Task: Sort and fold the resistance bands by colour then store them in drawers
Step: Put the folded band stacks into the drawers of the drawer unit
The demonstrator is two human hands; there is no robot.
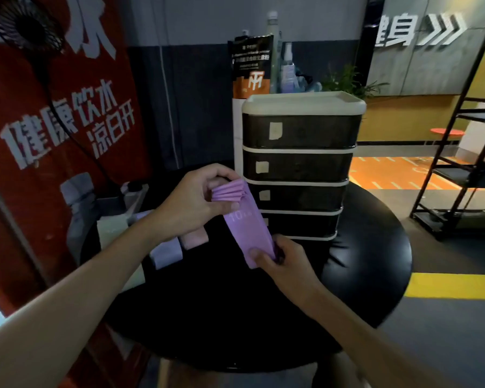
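The round black table [361, 261] carries the drawers [300, 163] at its 12 o'clock edge, every front pushed in. In front of them, off the tabletop, a purple band [247, 228] is held flat, slanting from 11 o'clock down to 5. The left hand [191, 200] pinches its bunched, pleated top end; the right hand [283, 259] grips the bottom end, thumb over it. Two folded bands, lilac [165, 253] and pink [193, 238], lie at its 8 o'clock, beneath the left wrist

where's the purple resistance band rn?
Head view, centre: purple resistance band held between left hand (bunched end) and right hand (lower end), above the round black table, in front of the dark drawer unit.
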